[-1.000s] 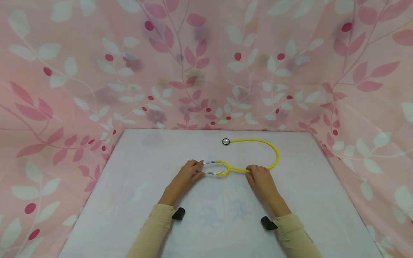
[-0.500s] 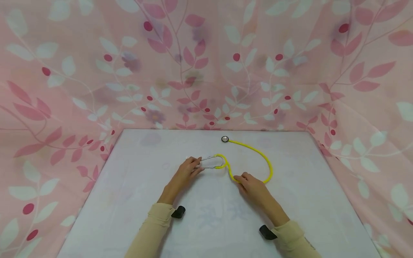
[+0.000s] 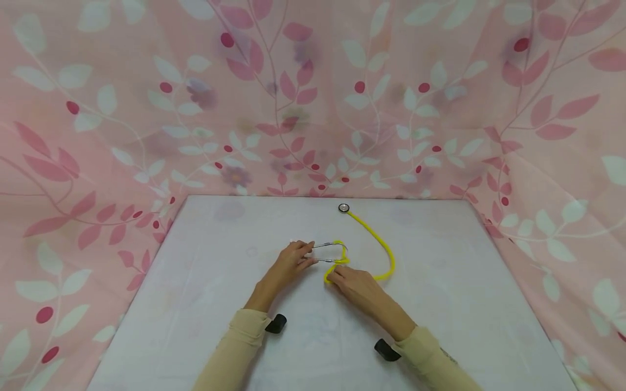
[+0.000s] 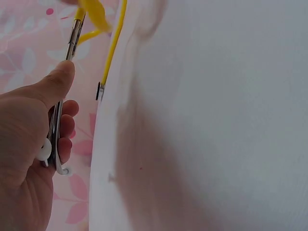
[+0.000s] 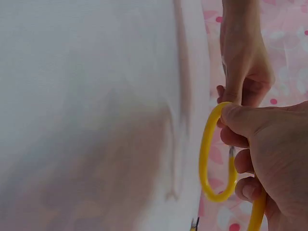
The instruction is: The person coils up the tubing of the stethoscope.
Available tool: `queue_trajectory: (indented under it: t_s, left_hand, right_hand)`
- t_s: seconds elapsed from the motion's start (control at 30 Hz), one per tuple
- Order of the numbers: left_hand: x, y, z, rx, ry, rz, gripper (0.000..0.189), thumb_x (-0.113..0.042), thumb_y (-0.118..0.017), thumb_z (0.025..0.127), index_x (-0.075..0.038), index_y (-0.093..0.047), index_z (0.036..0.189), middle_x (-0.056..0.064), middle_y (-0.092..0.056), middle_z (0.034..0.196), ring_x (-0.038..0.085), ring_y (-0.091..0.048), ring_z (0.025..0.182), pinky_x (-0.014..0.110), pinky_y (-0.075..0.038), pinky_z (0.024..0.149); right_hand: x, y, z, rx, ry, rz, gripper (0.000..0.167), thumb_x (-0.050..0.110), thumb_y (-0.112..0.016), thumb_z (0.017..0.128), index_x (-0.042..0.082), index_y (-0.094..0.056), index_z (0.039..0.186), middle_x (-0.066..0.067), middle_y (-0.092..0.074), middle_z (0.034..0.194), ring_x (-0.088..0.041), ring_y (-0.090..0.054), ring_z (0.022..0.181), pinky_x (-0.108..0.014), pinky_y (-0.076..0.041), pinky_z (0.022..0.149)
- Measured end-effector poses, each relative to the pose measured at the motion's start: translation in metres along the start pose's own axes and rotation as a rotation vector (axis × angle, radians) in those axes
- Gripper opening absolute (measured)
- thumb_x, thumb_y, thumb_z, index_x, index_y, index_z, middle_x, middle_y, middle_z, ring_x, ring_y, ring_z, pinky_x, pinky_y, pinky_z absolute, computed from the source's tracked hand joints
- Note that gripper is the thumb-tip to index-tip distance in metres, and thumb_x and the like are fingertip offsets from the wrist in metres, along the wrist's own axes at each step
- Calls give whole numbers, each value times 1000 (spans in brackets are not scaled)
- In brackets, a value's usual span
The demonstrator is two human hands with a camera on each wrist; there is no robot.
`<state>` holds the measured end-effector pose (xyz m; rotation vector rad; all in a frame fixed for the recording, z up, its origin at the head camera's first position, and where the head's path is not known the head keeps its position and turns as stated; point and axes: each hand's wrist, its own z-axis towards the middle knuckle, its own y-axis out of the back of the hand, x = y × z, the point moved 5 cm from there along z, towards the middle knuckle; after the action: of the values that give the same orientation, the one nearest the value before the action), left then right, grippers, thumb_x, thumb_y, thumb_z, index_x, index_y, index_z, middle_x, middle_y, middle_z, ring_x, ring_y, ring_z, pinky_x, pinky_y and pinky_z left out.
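A stethoscope with yellow tubing lies across the middle of the table, its round chest piece near the far edge. My left hand grips the metal ear tubes; a white eartip shows beside the palm in the left wrist view. Held in my right hand, the tubing bends into a tight loop close to the ear tubes. In the right wrist view the thumb and curled fingers pinch this tubing, which runs on below the hand.
A white cloth covers the table. Pink curtains with a leaf print stand behind it and along both sides. A black wrist camera sits under the right sleeve, another camera under the left.
My right hand has moved left and toward the near side, pulling the tubing from a straight run into a bent loop beside the ear tubes. The left hand keeps its grip, slightly shifted.
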<state>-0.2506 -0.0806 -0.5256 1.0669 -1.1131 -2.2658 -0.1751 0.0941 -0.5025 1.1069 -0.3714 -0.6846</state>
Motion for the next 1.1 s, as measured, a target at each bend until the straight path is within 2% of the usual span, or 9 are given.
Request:
queue_trajectory:
  t_s: [0.2, 0.4, 0.67, 0.77, 0.93, 1.0, 1.1]
  left_hand:
    - [-12, 0, 0, 26, -27, -60, 54, -24, -74, 86, 2, -60, 131, 9, -68, 106, 22, -67, 97, 36, -55, 89]
    - [-18, 2, 0, 65, -71, -84, 55, -20, -74, 87, -3, -57, 137, 7, -69, 108, 20, -69, 93, 26, -57, 82]
    - [-26, 1, -2, 168, -77, -116, 60, -22, -71, 90, -4, -50, 143, 5, -69, 108, 21, -67, 91, 30, -55, 84]
    - [-28, 1, -2, 198, -72, -124, 60, -23, -70, 91, -6, -49, 145, 3, -69, 109, 21, -67, 93, 30, -55, 85]
    - [-34, 2, -3, 226, -80, -171, 60, -21, -70, 91, -10, -47, 146, 5, -69, 110, 23, -66, 95, 32, -54, 88]
    - [-36, 3, -3, 233, -82, -184, 60, -21, -70, 91, -10, -48, 146, 4, -69, 111, 20, -65, 94, 29, -54, 87]
    - [-40, 3, -3, 242, -80, -193, 62, -23, -70, 90, -8, -47, 146, -1, -70, 112, 13, -60, 88, 24, -52, 83]
  right_hand:
    - [-11, 16, 23, 15, 4, 47, 18, 25, -77, 86, 18, -68, 101, 6, -59, 90, -7, -59, 75, -22, -51, 58]
    - [-24, 22, 37, 42, 3, 130, 17, 31, -72, 89, 20, -69, 102, 7, -60, 88, -5, -58, 73, -21, -51, 59]
    - [-42, 20, 46, 74, -106, 369, 25, 32, -81, 80, 15, -70, 95, 4, -65, 85, -6, -59, 69, -18, -48, 63]
    - [-50, 18, 48, 75, -139, 501, 30, 29, -83, 78, 12, -66, 96, 1, -68, 86, -11, -61, 71, -21, -51, 65]
    - [-60, 14, 49, 108, -146, 735, 32, 20, -82, 79, 6, -63, 101, -1, -73, 97, -17, -68, 81, -30, -57, 71]
    - [-65, 13, 49, 132, -159, 776, 33, 21, -82, 79, 6, -63, 101, -1, -73, 97, -20, -69, 83, -32, -58, 73]
    - [-74, 11, 49, 163, -198, 769, 35, 27, -85, 76, 10, -62, 97, 0, -72, 92, -21, -68, 83, -30, -56, 73]
